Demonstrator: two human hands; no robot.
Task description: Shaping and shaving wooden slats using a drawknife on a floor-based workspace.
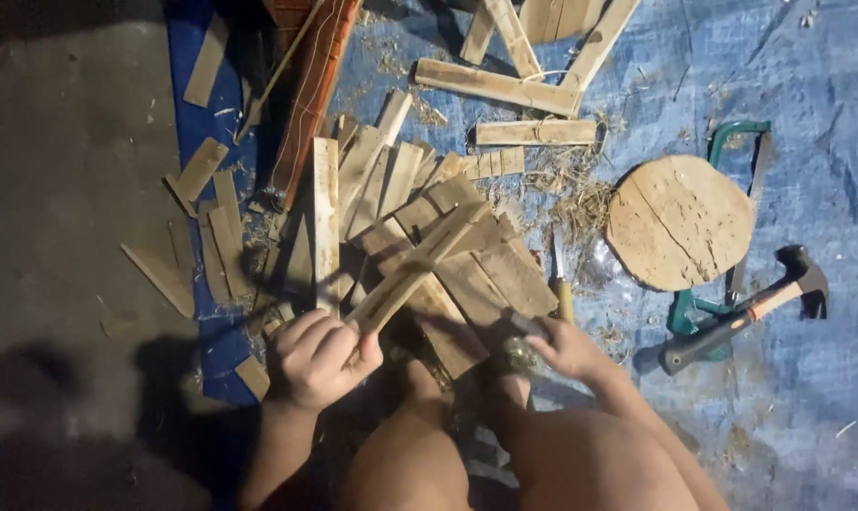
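Note:
My left hand [320,360] is closed around the near end of a long thin wooden strip [429,255], which slants up and to the right over a pile of flat wood slats [391,189]. My right hand [566,345] rests on the slats' right edge with its fingers curled. It lies just below the wooden handle of a knife [561,284] on the blue tarp. Whether its fingertips pinch something is unclear. My bare knees fill the bottom middle.
A round wooden disc [680,222] lies at the right, with a green-framed hacksaw [741,142] behind and beside it and a claw hammer [746,312] in front. More slats [523,90] and shavings lie further back on the blue tarp [807,76]. Bare concrete floor [60,189] is at the left.

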